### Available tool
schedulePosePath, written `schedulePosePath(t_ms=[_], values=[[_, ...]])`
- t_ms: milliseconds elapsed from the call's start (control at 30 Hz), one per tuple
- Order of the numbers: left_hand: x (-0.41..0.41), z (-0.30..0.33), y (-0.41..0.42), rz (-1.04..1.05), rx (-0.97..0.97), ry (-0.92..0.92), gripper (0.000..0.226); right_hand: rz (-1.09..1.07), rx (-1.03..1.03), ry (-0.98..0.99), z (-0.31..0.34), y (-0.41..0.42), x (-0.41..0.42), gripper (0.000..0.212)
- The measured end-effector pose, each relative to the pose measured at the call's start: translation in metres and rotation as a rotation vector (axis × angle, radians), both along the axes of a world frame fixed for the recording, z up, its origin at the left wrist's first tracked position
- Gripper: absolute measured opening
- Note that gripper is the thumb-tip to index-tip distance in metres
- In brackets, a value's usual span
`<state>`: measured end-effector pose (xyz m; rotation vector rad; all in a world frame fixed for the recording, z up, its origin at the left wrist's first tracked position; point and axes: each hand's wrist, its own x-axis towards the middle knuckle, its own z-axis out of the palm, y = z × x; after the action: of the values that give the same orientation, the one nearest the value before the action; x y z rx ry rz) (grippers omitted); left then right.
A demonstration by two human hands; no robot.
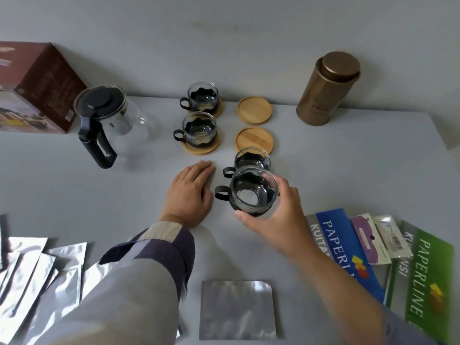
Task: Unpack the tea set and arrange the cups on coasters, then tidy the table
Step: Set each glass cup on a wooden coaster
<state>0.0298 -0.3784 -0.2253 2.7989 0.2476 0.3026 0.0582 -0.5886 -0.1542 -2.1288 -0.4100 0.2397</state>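
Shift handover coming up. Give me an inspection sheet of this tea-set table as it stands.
Surface: pale grey table, against a grey wall.
Job's things: two glass cups with black holders on round wooden coasters; two coasters bare; third cup on the table; fourth cup held; glass teapot with black lid; brown box.
Clutter: silver foil pouches, blue and green paper packs.
Hands: left hand flat on table; right hand grips fourth cup.
Cables: nothing seen.
Surroundings: bronze metal canister.
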Motion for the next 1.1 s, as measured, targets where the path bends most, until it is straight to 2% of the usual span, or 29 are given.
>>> schedulePosePath(t_ms=[200,533,767,967,1033,1100], values=[[0.003,0.005,-0.003,0.017,-0.002,0.018,0.056,0.01,0.006,0.002,0.023,0.016,0.094,0.083],[0.004,0.003,-0.002,0.031,-0.034,0.004,0.056,-0.109,-0.053,0.113,-0.003,0.085,0.211,0.098],[0.006,0.001,-0.001,0.033,-0.06,-0.003,0.054,-0.161,-0.051,0.104,-0.017,0.098,0.229,0.081],[0.006,0.002,-0.001,0.032,-0.062,-0.006,0.054,-0.164,-0.013,0.221,-0.017,0.091,0.227,0.118],[0.005,0.002,-0.002,0.031,-0.057,-0.003,0.054,-0.146,0.021,0.233,-0.011,0.086,0.224,0.115],[0.006,0.002,-0.001,0.031,-0.055,-0.009,0.054,-0.117,0.025,0.249,-0.001,0.075,0.213,0.101]])
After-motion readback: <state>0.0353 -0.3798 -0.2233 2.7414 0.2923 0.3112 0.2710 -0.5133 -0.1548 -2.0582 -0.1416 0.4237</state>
